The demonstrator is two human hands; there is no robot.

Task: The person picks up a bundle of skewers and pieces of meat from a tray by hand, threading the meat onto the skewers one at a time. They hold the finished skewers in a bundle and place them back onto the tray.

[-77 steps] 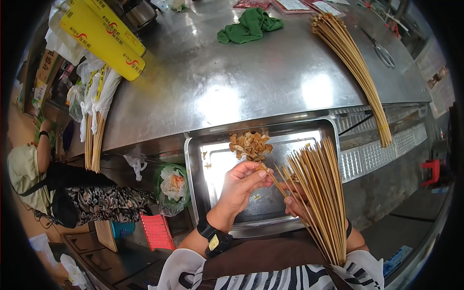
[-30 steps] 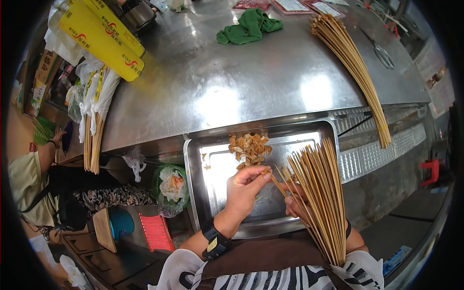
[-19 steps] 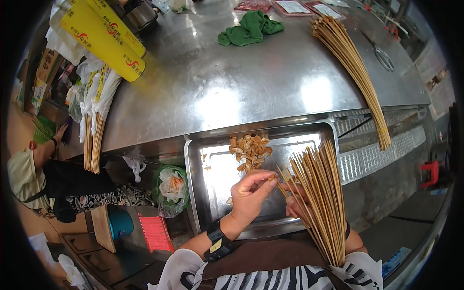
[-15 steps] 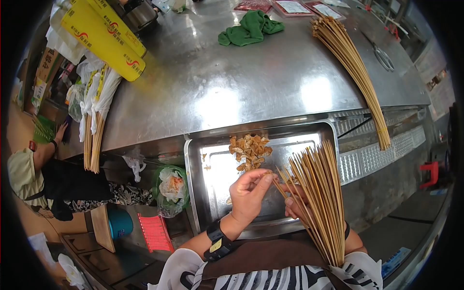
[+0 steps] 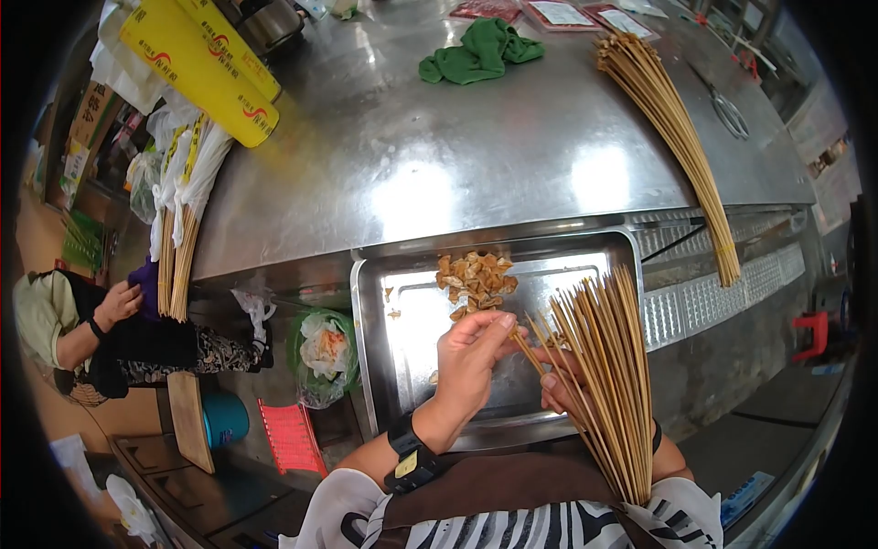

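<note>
A shallow steel tray (image 5: pixel 366 348) lies in front of me with a heap of small brown food pieces (image 5: pixel 476 282) in it. My left hand (image 5: pixel 471 361) is closed in a pinch at the tip of a bamboo skewer (image 5: pixel 529 352), around a small brown piece mostly covered by the fingers. My right hand (image 5: pixel 560 392) grips that skewer lower down, its fingers partly hidden. A thick fan of bamboo skewers (image 5: pixel 608 366) leans upright from my lap, in front of my right hand and forearm. A few more brown pieces show just behind the skewers.
The steel table (image 5: pixel 503 146) carries a green cloth (image 5: pixel 480 53), another skewer bundle (image 5: pixel 677 137), scissors (image 5: pixel 729 114) and yellow cling-film rolls (image 5: pixel 197 69). Bagged skewers (image 5: pixel 183 220) overhang its left edge. A co-worker (image 5: pixel 101 329) is at the left, near a bag-lined bin (image 5: pixel 325 352).
My left hand has risen slightly at the skewer's tip, still pinching. The co-worker at the left has shifted, an arm now bent toward a purple cloth. The camera view has tilted a little.
</note>
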